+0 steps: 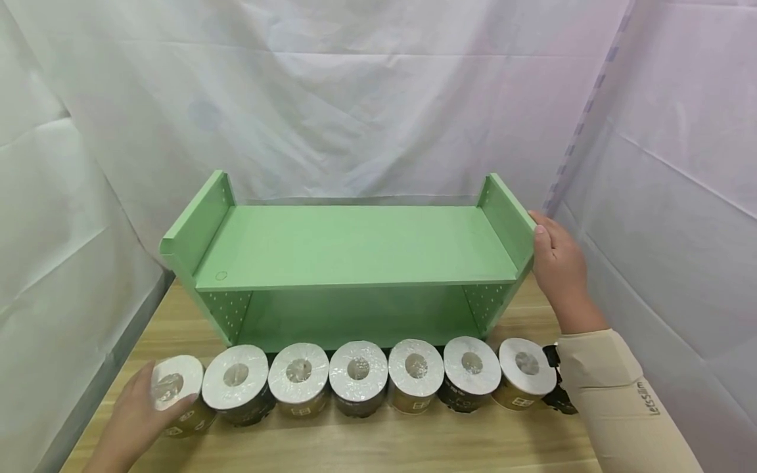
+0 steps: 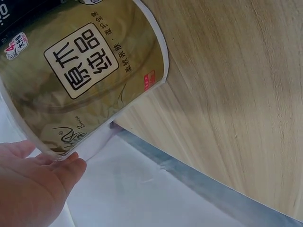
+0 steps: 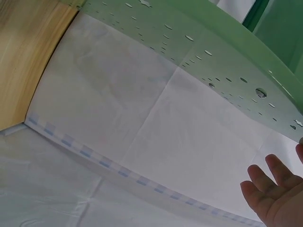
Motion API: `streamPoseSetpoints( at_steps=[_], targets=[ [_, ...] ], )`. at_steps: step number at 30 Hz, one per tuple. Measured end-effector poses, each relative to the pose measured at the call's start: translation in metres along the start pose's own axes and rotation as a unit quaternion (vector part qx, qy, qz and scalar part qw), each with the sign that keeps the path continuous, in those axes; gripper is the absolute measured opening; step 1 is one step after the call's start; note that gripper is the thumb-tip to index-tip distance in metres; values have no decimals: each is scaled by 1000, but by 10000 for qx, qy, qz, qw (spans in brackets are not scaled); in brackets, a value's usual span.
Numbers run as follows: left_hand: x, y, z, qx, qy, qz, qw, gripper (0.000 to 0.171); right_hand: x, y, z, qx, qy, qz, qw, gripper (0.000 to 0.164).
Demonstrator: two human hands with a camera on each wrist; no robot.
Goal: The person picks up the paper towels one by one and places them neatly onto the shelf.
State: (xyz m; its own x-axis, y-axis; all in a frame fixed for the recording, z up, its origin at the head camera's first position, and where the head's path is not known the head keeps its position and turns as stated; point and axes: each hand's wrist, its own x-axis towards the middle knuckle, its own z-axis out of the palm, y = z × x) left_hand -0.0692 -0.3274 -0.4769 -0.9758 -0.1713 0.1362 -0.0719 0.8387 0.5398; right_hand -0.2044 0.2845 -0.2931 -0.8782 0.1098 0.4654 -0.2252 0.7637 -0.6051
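My left hand point(image 1: 133, 410) grips the leftmost toilet roll point(image 1: 188, 427), thumb along its front and fingers on its far left side. That roll has a gold wrapper and a white top with a hollow core; in the left wrist view the fingertips point(image 2: 71, 166) are right at its edge. A light green two-level shelf point(image 1: 355, 246) stands behind the rolls. My right hand point(image 1: 562, 269) touches the upper front corner of its right side panel with thumb and forefinger. In the right wrist view the other fingers point(image 3: 279, 172) are spread, apart from the perforated panel point(image 3: 189, 47).
Several more toilet rolls point(image 1: 359, 407), in black or gold wrappers, stand in a row before the shelf. A black object point(image 1: 558, 397) shows beside the right sleeve point(image 1: 621, 401). White sheeting point(image 1: 367, 98) surrounds the wooden table point(image 1: 378, 447) at the back and sides.
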Motion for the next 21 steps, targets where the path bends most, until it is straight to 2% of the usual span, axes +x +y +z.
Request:
streamPoseSetpoints(
  at_steps=[11,21],
  targets=[
    [-2,-3,7,-89,227,251,9994,106,0,2,-2,-14,51,-79,10000,51],
    [-3,-3,7,40,238,286,9993,104,-1,0,-2,61,155,-86,9998,50]
  ],
)
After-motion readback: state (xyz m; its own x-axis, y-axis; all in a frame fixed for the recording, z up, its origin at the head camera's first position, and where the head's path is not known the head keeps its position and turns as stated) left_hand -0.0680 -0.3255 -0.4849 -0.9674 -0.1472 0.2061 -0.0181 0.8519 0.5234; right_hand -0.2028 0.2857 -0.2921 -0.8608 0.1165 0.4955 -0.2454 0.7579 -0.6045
